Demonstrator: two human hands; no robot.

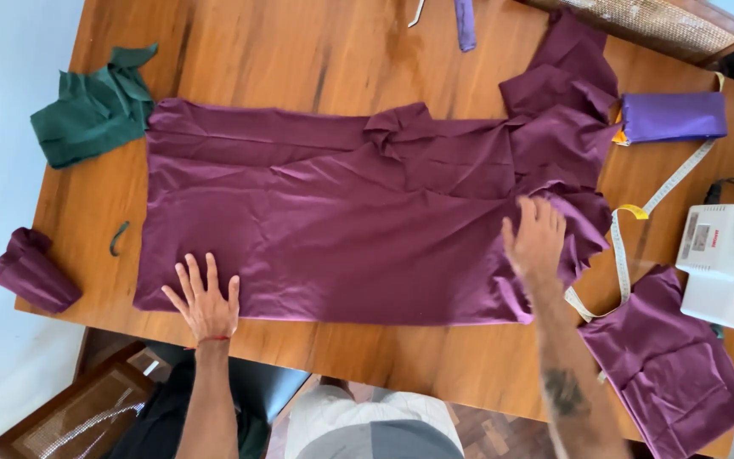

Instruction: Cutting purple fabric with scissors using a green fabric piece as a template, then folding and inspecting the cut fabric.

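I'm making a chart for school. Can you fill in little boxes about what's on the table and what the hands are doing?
Table: wooden table
Big cloth: maroon fabric, spread out and wrinkled
Left hand: flat on the cloth's near edge
Right hand: flat on the cloth's bunched right end
Other cloth: green fabric, purple fabric
Tools: tape measure, white sewing machine
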